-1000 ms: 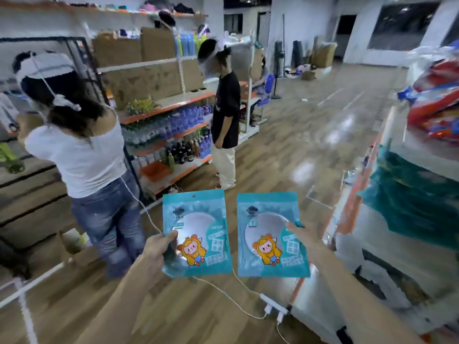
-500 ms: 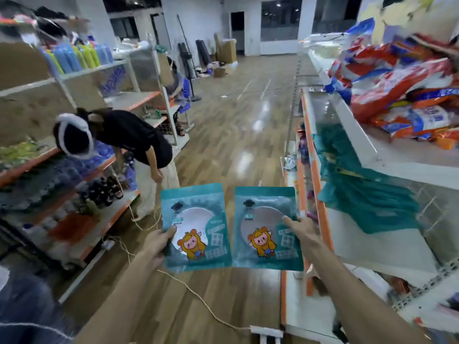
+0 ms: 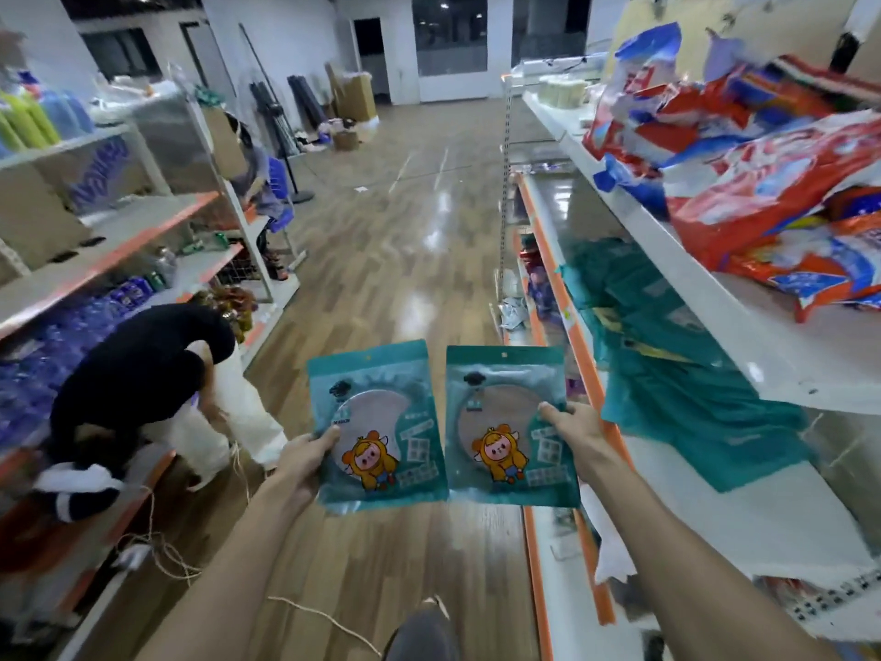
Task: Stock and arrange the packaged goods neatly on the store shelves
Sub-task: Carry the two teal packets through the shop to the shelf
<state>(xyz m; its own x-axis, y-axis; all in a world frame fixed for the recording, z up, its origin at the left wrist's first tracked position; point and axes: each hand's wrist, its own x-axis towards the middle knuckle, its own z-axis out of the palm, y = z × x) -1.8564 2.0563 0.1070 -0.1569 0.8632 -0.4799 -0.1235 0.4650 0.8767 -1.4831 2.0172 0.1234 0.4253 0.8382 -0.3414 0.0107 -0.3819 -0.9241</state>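
Note:
I hold two flat teal packets side by side over the aisle floor, each with a round clear window and an orange cartoon figure. My left hand (image 3: pixel 305 462) grips the left packet (image 3: pixel 381 422) at its lower left edge. My right hand (image 3: pixel 574 429) grips the right packet (image 3: pixel 505 422) at its right edge. Just to the right, a white shelf (image 3: pixel 743 512) with an orange lip holds a loose pile of the same teal packets (image 3: pixel 677 369).
The upper right shelf (image 3: pixel 786 360) carries red and blue bags (image 3: pixel 763 183). A person in black (image 3: pixel 138 369) bends low by the left shelving (image 3: pixel 124 240) of bottles. Another person (image 3: pixel 257 183) sits farther back. Cord (image 3: pixel 305 613) lies on the wooden floor.
My view has swung right toward the right-hand shelves. The person in black has bent lower. Both packets stay in my hands, side by side.

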